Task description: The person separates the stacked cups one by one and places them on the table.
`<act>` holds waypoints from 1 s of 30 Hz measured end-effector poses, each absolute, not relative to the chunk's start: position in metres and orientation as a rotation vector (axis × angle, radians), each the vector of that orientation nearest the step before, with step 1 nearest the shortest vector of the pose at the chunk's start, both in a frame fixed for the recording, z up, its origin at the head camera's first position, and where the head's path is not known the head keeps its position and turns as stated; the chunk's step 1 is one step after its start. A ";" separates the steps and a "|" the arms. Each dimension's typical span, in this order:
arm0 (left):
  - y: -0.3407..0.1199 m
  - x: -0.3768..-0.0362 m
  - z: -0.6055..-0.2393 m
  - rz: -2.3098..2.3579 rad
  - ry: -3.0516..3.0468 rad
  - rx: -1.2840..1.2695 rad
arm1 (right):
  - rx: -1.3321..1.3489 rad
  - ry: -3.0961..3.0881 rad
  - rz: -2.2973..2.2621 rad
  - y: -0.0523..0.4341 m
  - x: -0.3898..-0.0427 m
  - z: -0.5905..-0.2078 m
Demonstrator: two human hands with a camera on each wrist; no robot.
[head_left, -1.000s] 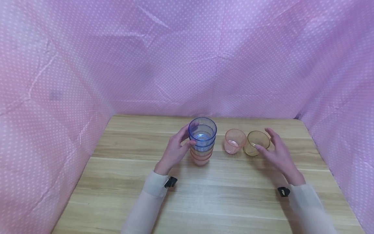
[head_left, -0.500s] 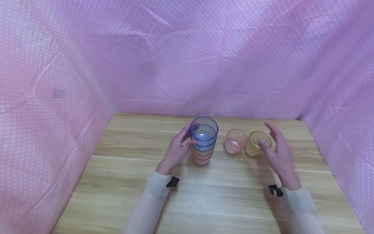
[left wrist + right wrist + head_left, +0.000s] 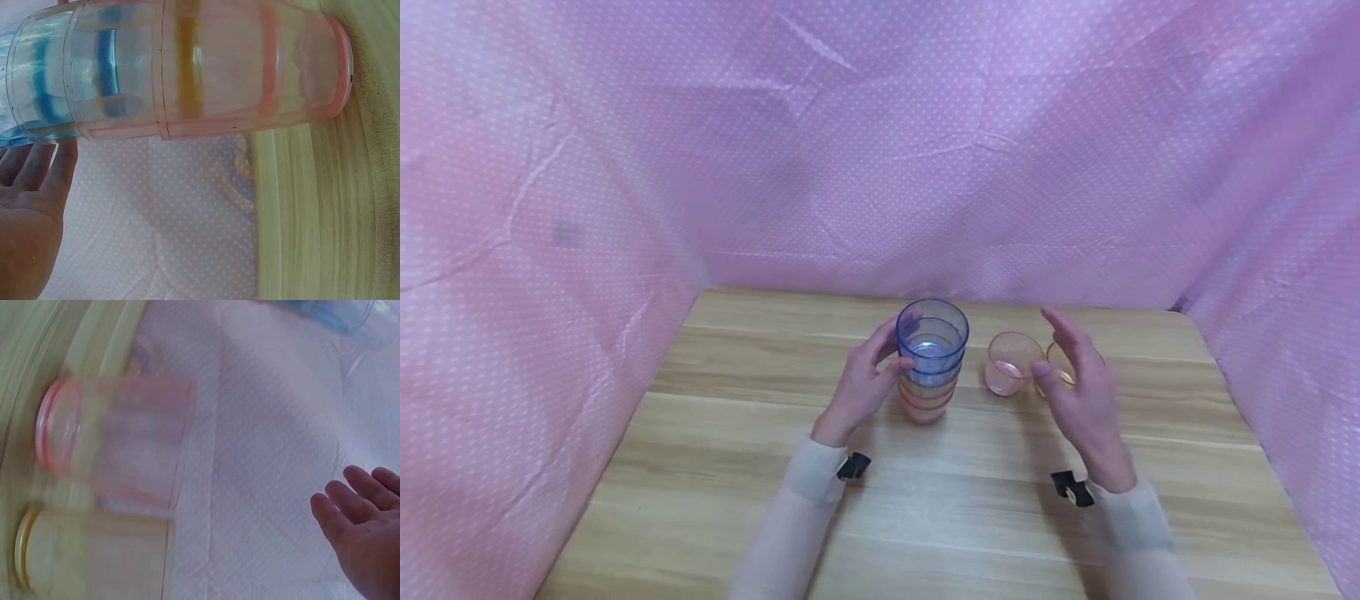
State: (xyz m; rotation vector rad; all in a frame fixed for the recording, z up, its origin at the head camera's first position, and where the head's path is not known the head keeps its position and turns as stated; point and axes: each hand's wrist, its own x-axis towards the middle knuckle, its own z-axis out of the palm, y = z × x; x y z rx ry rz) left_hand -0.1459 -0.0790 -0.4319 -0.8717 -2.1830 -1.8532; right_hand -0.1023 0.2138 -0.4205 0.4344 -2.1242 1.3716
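A stack of clear plastic cups (image 3: 929, 392) stands upright on the table, blue at the top, with yellowish and pink ones lower down. My left hand (image 3: 861, 379) holds the stack near its blue top, thumb on the near side and fingers round behind. To the right of the stack stands a single pink cup (image 3: 1003, 377). Close beside that one is a yellow cup (image 3: 94, 556), partly hidden by my right hand in the head view. My right hand (image 3: 1086, 396) hovers over the yellow cup, fingers extended and thumb apart, holding nothing.
All the cups stand on a light wood-grain table (image 3: 940, 517), towards its far edge. Pink dotted cloth (image 3: 880, 167) hangs behind it and at both sides.
My right hand has come away from the yellow cup and moved left, its fingers straightening. My left hand stays on the stack. The view has shifted slightly.
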 end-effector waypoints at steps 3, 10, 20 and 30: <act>-0.079 -0.146 -0.432 -1.864 -2.182 -0.875 | 0.465 -2.120 1.427 0.203 -0.102 -0.419; -0.080 -0.146 -0.432 -1.842 -2.213 -0.865 | 0.583 -2.129 1.447 0.179 -0.103 -0.418; -0.081 -0.146 -0.432 -1.824 -2.234 -0.850 | 0.735 -2.130 1.522 0.149 -0.107 -0.421; -0.080 -0.144 -0.431 -1.826 -2.233 -0.848 | 0.668 -2.160 1.651 0.135 -0.114 -0.415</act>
